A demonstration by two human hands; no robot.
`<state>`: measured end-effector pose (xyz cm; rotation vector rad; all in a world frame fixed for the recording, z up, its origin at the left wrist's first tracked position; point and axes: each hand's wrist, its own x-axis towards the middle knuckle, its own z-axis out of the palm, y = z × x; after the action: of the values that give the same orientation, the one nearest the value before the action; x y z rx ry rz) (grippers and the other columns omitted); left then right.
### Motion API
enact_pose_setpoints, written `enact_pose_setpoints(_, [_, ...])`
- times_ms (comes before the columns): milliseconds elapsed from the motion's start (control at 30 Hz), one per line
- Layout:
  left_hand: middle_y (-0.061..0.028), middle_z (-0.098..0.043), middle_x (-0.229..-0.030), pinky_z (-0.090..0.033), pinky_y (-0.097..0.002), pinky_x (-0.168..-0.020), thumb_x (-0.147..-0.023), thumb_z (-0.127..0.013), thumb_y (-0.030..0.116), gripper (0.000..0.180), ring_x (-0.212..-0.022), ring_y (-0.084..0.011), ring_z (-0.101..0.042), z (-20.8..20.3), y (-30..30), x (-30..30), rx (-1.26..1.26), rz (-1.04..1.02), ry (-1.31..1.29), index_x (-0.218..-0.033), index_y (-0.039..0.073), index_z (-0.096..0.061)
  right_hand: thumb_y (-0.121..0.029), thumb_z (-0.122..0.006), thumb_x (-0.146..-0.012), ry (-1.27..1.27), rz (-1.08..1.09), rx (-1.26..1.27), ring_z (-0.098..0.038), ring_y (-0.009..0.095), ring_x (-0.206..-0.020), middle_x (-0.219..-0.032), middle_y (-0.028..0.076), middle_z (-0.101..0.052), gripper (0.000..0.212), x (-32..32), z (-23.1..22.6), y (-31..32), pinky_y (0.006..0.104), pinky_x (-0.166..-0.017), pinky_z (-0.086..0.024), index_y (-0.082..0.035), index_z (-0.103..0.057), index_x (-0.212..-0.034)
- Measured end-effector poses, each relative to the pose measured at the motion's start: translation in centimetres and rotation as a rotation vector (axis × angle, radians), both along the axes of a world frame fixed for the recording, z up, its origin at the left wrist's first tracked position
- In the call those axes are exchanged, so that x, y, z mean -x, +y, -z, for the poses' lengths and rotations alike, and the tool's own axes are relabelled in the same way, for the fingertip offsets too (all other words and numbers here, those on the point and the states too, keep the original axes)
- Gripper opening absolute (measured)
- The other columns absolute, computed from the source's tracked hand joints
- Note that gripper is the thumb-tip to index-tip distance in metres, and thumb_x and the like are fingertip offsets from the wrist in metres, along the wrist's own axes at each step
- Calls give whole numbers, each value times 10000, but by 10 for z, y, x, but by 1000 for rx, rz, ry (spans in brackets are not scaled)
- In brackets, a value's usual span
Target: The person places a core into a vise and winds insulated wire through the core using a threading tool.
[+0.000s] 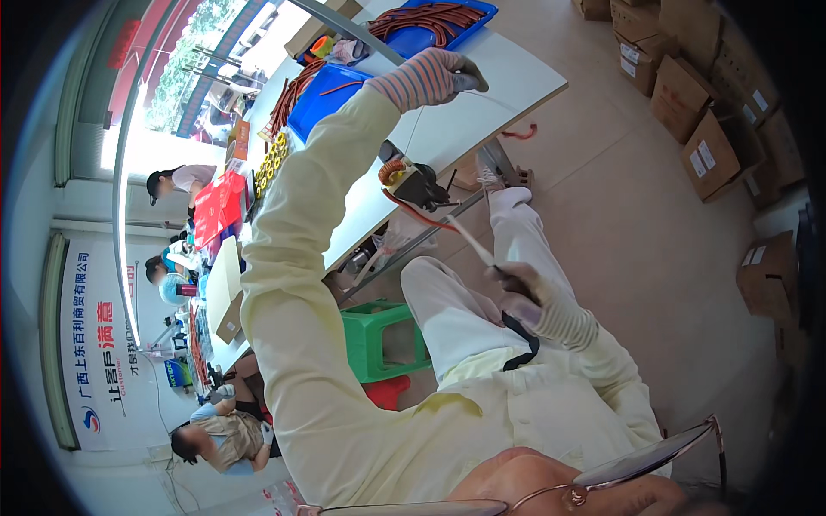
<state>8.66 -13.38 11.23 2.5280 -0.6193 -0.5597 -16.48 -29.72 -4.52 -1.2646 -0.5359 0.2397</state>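
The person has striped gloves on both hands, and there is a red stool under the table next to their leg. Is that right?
Not quite. The head view shows that the stool is green, not red. The rest holds: both the left hand and the right hand wear striped gloves, and the stool stands under the table beside the person's leg.

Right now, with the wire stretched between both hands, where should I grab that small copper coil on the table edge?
Take the copper coil by its outer rim, coming from above: its ring shape stands proud on the dark fixture, while the red wire trails off toward the right hand, crowding that lower side.
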Motion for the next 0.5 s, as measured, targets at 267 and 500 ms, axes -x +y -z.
enact_pose_setpoints(267, [51,-489,-552,-314,-198,-413,-839,-582,162,163,-461,-34,-406,23,36,-52,81,-137,-23,-968,117,-671,-191,-469,-876,596,-312,-114,-340,34,-351,-662,-5,-449,306,-47,-18,54,206,-279,-288,-72,-436,-1156])
enact_pose_setpoints(500, [56,-471,-542,-271,-199,-387,-806,-579,122,202,-430,-37,-367,41,110,-71,263,-435,15,-990,89,-658,-252,-483,-864,603,-351,-123,-344,77,-292,-543,-13,-392,308,-72,-36,109,233,-248,-286,-80,-451,-1118])
